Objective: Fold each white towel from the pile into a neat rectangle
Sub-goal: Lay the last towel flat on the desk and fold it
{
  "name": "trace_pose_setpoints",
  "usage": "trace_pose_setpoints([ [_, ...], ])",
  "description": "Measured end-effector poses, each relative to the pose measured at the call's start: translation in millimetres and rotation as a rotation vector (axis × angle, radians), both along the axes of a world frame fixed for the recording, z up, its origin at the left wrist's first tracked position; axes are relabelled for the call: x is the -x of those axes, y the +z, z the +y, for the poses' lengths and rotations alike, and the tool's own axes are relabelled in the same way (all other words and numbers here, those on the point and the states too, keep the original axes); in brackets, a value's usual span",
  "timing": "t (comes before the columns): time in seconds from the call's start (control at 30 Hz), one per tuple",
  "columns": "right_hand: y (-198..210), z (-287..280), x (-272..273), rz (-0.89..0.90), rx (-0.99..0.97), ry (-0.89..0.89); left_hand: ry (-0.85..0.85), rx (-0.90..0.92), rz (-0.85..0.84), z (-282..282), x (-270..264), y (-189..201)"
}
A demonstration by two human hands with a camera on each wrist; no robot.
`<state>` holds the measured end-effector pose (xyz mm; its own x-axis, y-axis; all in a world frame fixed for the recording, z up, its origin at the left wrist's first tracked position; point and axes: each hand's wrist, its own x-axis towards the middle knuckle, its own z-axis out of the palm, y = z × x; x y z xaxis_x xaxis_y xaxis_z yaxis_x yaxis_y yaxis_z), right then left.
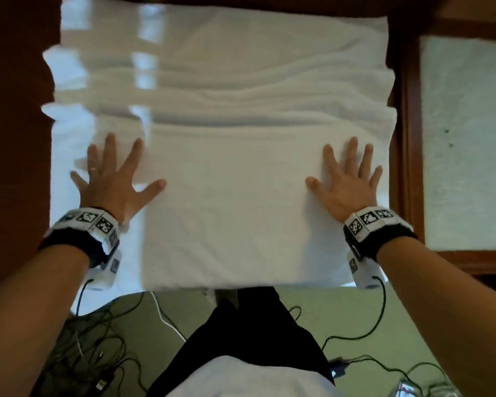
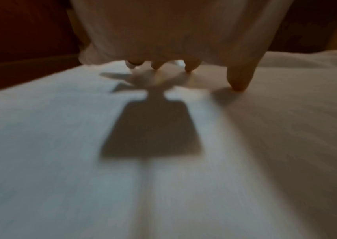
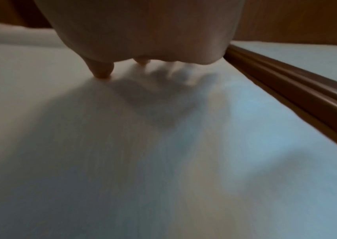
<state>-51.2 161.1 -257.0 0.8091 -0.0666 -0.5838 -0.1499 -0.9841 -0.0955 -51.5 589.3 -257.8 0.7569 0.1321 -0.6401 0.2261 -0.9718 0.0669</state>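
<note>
White towel (image 1: 229,202) lay flat at centre frame, part-folded, with the pile (image 1: 221,81) above it. Left hand (image 1: 112,181) and right hand (image 1: 347,181) pressed on it, fingers spread, grasping nothing. Smooth outward evenly, keeping edges square.

Setting was a recording setup in a furnished room: dark wood furniture (image 1: 407,138) with frosted glass panel (image 1: 467,138), green floor (image 1: 384,316), trailing cables (image 1: 103,333), stacked white towels (image 1: 226,90).

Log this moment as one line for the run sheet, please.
stage: smoothing | left hand: flat on towel, fingers spread | right hand: flat on towel, fingers spread | pile: behind towel
</note>
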Motion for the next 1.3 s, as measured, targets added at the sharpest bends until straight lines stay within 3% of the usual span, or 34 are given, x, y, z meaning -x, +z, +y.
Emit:
trace_pose_setpoints([
  [0.1,4,-9,56,0.097,-0.022,-0.001,0.008,-0.005,0.049,-7,62,4],
  [0.17,2,-15,61,0.128,-0.036,-0.010,0.023,-0.001,0.070,-3,75,1],
  [0.5,-11,-10,-51,0.008,-0.030,-0.008,-0.007,-0.042,-0.013,3,-36,-13],
  [0.6,-3,-2,-25,-0.007,-0.019,0.003,-0.020,-0.028,-0.016,-5,-3,-3],
  [0.77,-1,1,73,0.087,-0.013,0.033,-0.020,-0.011,0.083,-11,84,2],
  [0.93,-19,-2,65,-0.007,0.030,0.031,-0.026,-0.074,0.009,-8,63,-15],
  [1.07,-16,7,59,-0.089,0.026,0.010,-0.045,-0.019,-0.097,-8,64,-14],
  [1.13,-12,14,82,-0.138,0.014,0.025,-0.081,-0.011,-0.124,3,95,-13],
  [1.3,-16,-2,152,-0.047,0.051,0.081,-0.037,-0.068,-0.040,65,195,-16],
])
